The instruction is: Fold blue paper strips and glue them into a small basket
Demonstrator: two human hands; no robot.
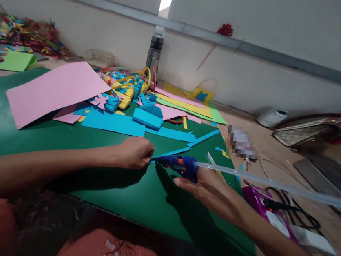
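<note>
My left hand [135,152] is closed on the near end of a narrow blue paper strip [175,151], just above the green table surface [113,193]. In my right hand [210,186] is a dark blue glue gun [181,164], its nozzle pointing left at the strip close to my left fingers. Whether the nozzle touches the paper I cannot tell. A long translucent glue stick [263,181] sticks out of the gun's back to the right. Behind my hands lie a folded blue paper piece [147,118], a flat blue sheet [114,122] and a second blue strip [203,138].
A pink sheet [58,90] and several small paper baskets [127,92] are at the back left. Scissors [215,162] lie beyond my right hand. A purple power strip [271,213] with cables is at the right. A dark bottle [154,56] stands by the wall.
</note>
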